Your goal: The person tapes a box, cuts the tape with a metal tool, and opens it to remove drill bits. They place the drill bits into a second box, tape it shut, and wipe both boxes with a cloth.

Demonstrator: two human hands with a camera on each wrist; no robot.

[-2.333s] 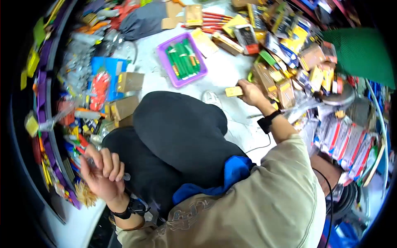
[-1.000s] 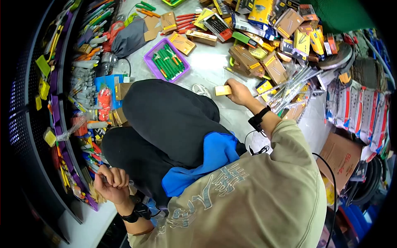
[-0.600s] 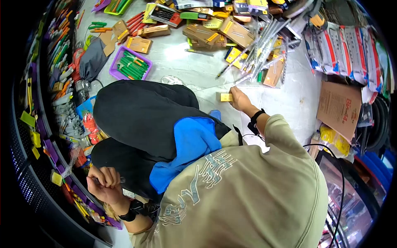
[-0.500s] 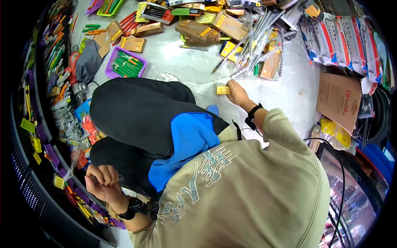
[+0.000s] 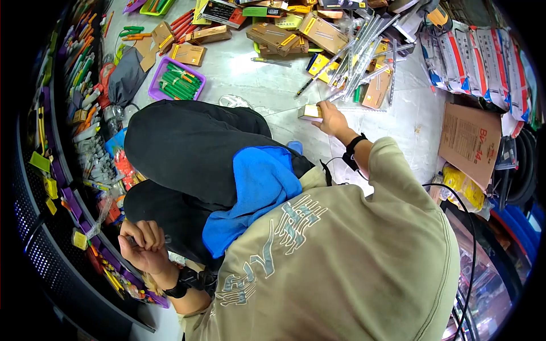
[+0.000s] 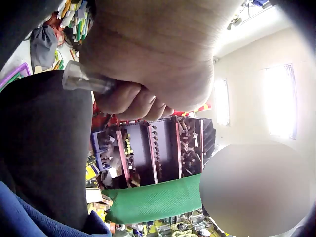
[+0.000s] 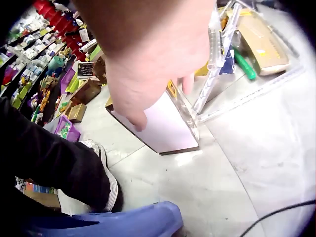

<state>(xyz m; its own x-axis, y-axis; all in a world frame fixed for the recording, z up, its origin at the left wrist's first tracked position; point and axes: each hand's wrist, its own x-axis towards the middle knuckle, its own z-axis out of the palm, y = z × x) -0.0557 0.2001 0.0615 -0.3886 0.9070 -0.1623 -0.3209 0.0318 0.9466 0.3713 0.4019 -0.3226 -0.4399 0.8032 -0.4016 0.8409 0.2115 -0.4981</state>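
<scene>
My right hand (image 5: 333, 120) is grasping one small box (image 5: 307, 112), my thumb pressing on its white face. Whether it is touching the floor (image 5: 227, 71), I cannot tell.

Taking that small box as a clock's centre in the head view, my left hand (image 5: 143, 246) is sitting at eight, its fingers curling round one clear tube (image 6: 75, 76) whose end is poking out. Two black straps (image 5: 181, 283) are circling my wrists, one on each. One shoe (image 5: 234, 102) is showing at nine, and one blue cloth (image 5: 250, 193) is draping at seven.

Farther out, one purple basket (image 7: 73, 135) is holding green packs between nine and ten. Clear rods, too tangled to count, are heaping at one. At least six brown boxes (image 5: 273, 38) are lying from ten round to two. One big carton (image 5: 472, 142) is standing just past three.
</scene>
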